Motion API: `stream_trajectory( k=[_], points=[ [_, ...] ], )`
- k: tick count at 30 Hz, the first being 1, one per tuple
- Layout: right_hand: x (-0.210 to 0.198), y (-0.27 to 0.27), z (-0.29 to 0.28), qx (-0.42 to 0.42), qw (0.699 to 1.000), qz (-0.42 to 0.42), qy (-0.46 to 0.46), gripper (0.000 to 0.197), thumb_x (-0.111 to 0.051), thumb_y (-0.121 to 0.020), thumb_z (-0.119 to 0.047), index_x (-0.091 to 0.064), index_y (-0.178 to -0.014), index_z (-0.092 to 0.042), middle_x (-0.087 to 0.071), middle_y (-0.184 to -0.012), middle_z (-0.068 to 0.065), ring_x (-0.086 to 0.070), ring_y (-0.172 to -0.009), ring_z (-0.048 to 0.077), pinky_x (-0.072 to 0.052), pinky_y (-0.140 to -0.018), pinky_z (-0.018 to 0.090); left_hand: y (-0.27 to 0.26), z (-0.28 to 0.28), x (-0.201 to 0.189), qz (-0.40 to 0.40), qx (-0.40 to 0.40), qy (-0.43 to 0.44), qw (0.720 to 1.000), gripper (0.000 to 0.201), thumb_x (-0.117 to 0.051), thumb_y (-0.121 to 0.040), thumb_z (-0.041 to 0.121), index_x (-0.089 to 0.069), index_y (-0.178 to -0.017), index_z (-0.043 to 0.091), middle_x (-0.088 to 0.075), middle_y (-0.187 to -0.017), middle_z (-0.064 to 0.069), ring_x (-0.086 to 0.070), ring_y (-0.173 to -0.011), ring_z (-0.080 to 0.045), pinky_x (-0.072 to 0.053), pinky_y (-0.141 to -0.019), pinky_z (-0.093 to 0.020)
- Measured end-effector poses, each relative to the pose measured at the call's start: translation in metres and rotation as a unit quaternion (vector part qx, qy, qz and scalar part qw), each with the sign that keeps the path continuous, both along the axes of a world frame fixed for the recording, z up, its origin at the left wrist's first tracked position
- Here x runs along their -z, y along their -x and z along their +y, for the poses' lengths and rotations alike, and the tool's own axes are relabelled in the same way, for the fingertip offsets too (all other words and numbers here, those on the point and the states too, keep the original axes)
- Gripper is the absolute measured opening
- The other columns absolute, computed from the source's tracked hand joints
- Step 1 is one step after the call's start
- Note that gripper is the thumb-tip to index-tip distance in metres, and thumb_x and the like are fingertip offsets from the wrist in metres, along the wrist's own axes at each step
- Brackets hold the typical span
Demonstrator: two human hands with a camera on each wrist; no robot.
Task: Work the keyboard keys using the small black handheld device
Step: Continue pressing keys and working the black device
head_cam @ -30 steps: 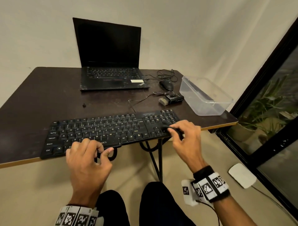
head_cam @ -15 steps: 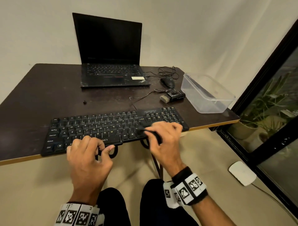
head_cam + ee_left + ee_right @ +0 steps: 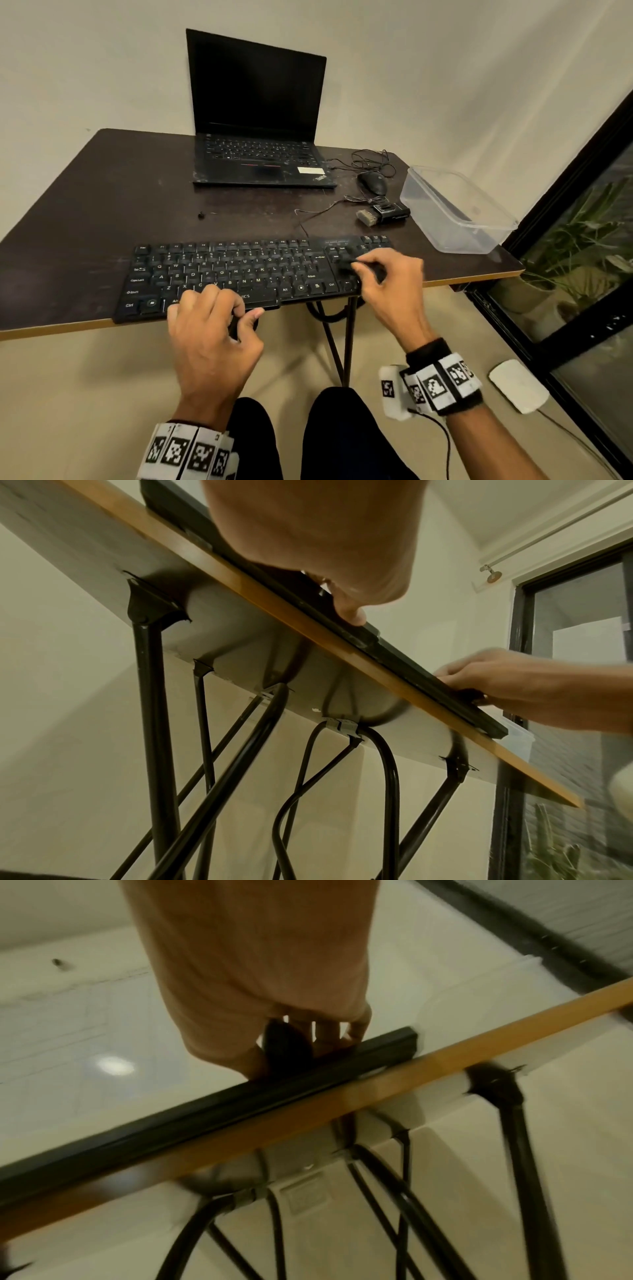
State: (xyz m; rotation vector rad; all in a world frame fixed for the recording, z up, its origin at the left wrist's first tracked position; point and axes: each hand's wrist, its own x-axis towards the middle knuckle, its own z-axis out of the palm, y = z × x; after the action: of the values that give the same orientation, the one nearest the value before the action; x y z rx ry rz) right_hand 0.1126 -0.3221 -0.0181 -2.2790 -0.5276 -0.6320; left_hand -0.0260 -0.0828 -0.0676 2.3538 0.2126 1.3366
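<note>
The left hand (image 3: 209,329) pins the keyboard (image 3: 239,270) at the desk's (image 3: 85,205) front edge (apparently steadying it) while the right hand (image 3: 394,284) pinches the small black device (image 3: 286,1045) over its right-end keys.

dark table (image 3: 85,205), cream wall (image 3: 445,68), black-framed window (image 3: 582,212) right.

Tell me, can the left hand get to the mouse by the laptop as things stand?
Probably yes. The left hand rests on the keyboard's near edge, holding nothing, and the mouse lies uncovered behind. It would have to cross above the keyboard and the loose cable.
</note>
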Motion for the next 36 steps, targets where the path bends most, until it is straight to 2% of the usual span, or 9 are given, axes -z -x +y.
stream_trajectory(
  k=[5,11,13,15,18,23,27,32,36],
  points=[
    [-0.007,0.0,0.025,-0.079,0.996,0.031,0.041,0.002,-0.079,-0.089,-0.029,-0.081,-0.091,-0.028,-0.069,-0.087,-0.024,-0.068,-0.084,0.003,-0.056,-0.094,0.051,0.002,0.001,0.0,0.006,0.0,-0.004,1.0,0.025,-0.074,-0.083,0.026,-0.055,-0.073,0.011,-0.041,-0.073,0.005,-0.039,-0.071,-0.026,-0.025,-0.072,-0.038],
    [-0.032,-0.037,-0.013,0.059,0.989,0.07,0.12,0.003,-0.082,-0.091,-0.032,-0.084,-0.093,-0.03,-0.082,-0.094,-0.008,-0.074,-0.096,0.018,-0.052,-0.104,0.054,0.0,0.001,0.001,0.002,-0.001,0.002,1.0,0.023,-0.074,-0.082,0.023,-0.056,-0.073,0.011,-0.04,-0.075,0.007,-0.039,-0.072,-0.024,-0.024,-0.075,-0.037],
    [-0.034,-0.036,-0.004,0.051,0.985,0.082,0.141,0.004,-0.081,-0.092,-0.028,-0.084,-0.095,-0.028,-0.082,-0.095,-0.004,-0.075,-0.098,0.021,-0.051,-0.105,0.045,-0.001,0.0,0.002,0.0,-0.002,0.001,1.0,0.023,-0.073,-0.082,0.024,-0.055,-0.073,0.011,-0.04,-0.075,0.007,-0.038,-0.073,-0.024,-0.023,-0.075,-0.036],
    [-0.033,-0.031,0.002,0.044,0.985,0.091,0.137,0.006,-0.08,-0.094,-0.026,-0.084,-0.097,-0.025,-0.082,-0.099,-0.004,-0.074,-0.1,0.018,-0.046,-0.094,0.027,-0.001,0.001,0.002,0.0,-0.003,0.0,1.0,0.024,-0.072,-0.082,0.024,-0.055,-0.073,0.011,-0.039,-0.075,0.007,-0.038,-0.072,-0.024,-0.023,-0.075,-0.037],
    [-0.037,-0.027,-0.008,0.013,0.985,0.118,0.122,0.01,-0.082,-0.094,-0.026,-0.086,-0.103,-0.025,-0.082,-0.108,-0.008,-0.07,-0.107,0.01,-0.038,-0.086,0.018,-0.001,0.0,0.001,0.0,0.002,0.005,1.0,0.024,-0.07,-0.083,0.026,-0.055,-0.073,0.011,-0.04,-0.075,0.007,-0.038,-0.072,-0.024,-0.024,-0.074,-0.037],
    [-0.051,-0.042,-0.026,0.031,0.978,0.145,0.145,0.007,-0.081,-0.095,-0.028,-0.084,-0.101,-0.031,-0.079,-0.103,-0.008,-0.069,-0.107,0.015,-0.053,-0.096,0.034,-0.001,0.001,0.001,0.0,0.002,0.008,1.0,0.023,-0.071,-0.083,0.026,-0.055,-0.073,0.012,-0.042,-0.074,0.006,-0.039,-0.073,-0.024,-0.025,-0.075,-0.037],
    [-0.044,-0.031,0.013,-0.02,0.987,0.133,0.092,0.005,-0.084,-0.092,-0.027,-0.085,-0.097,-0.029,-0.08,-0.098,-0.012,-0.072,-0.099,0.011,-0.056,-0.097,0.035,-0.002,-0.001,0.002,-0.006,-0.003,0.008,1.0,0.024,-0.07,-0.083,0.025,-0.054,-0.072,0.011,-0.044,-0.073,0.004,-0.04,-0.071,-0.026,-0.027,-0.072,-0.038],
    [-0.034,-0.021,0.063,-0.106,0.984,0.091,0.109,0.009,-0.082,-0.093,-0.022,-0.086,-0.101,-0.022,-0.079,-0.103,-0.005,-0.072,-0.098,0.016,-0.057,-0.095,0.036,0.0,0.001,0.0,0.001,0.008,0.006,1.0,0.025,-0.066,-0.086,0.03,-0.055,-0.073,0.012,-0.045,-0.074,0.004,-0.042,-0.071,-0.027,-0.029,-0.072,-0.039],
    [-0.047,-0.04,0.033,-0.048,0.973,0.067,0.214,0.014,-0.08,-0.096,-0.026,-0.085,-0.109,-0.024,-0.079,-0.115,0.0,-0.072,-0.107,0.019,-0.056,-0.101,0.037,0.0,0.002,0.0,-0.003,0.009,0.004,1.0,0.025,-0.07,-0.085,0.029,-0.056,-0.073,0.012,-0.044,-0.073,0.005,-0.042,-0.07,-0.026,-0.03,-0.071,-0.038]
  ],
)
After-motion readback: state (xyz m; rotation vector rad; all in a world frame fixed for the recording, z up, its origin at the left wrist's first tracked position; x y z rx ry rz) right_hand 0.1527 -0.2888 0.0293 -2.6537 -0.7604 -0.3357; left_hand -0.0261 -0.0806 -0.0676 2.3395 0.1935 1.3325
